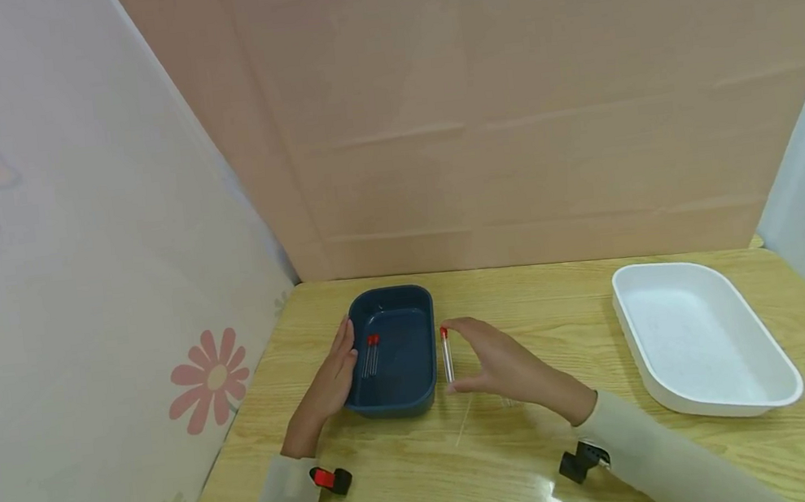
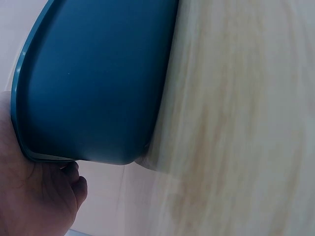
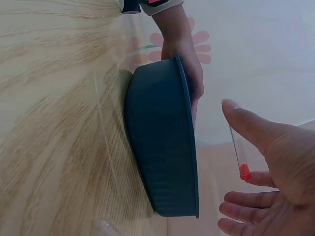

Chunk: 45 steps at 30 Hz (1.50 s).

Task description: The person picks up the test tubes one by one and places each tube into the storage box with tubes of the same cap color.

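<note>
My right hand (image 1: pixel 506 363) pinches a clear test tube (image 1: pixel 448 361) with a red cap lengthwise, index finger at the cap and thumb at the other end. The tube (image 3: pixel 236 150) stands just to the right of a dark blue tray (image 1: pixel 408 357). Inside that tray, toward its left side, lie several red-capped test tubes (image 1: pixel 371 359) side by side. My left hand (image 1: pixel 330 385) rests along the tray's outer left wall, fingers stretched up by the rim. In the left wrist view the tray (image 2: pixel 98 88) hides part of that hand.
A white tray (image 1: pixel 714 341) stands on the right of the wooden table (image 1: pixel 427 486). Small clear pieces (image 1: pixel 507 402) lie below my right hand. A patterned curtain (image 1: pixel 81 276) borders the left side, and a tan backdrop (image 1: pixel 505 109) rises behind the table.
</note>
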### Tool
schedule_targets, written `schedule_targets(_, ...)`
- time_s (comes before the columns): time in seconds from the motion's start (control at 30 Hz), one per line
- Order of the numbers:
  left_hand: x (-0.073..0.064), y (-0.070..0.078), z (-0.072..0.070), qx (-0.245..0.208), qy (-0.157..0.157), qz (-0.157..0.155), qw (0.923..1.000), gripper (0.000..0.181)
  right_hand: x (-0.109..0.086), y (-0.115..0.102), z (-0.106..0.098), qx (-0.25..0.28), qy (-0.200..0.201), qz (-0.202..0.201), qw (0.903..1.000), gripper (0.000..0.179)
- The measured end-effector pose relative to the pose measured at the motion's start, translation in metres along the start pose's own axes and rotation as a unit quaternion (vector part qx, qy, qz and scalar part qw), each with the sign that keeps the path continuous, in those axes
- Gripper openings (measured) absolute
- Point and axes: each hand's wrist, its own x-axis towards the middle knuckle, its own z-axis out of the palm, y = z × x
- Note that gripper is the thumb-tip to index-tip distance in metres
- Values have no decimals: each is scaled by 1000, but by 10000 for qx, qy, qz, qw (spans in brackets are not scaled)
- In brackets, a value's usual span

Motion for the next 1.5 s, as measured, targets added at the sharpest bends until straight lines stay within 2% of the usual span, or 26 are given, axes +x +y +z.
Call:
schedule_targets(0.27,1,-1,0,-7,0,-57,10000,55,12,-10,5,-2,-23,-146,9999,95)
schedule_targets(0.6,1,-1,1,-76,34,-26,10000,55,26,-22,11,-3,-172,243,9996,98)
schedule_targets(1.1,0,1,0,-53,-25,-93,9999,55,50,-34,21,-69,-204,34,9998,94)
schedule_targets(1.5,0,1,1,-51,-13,-160,9999,55,64,-25,35,-229,-441,81,9987,94)
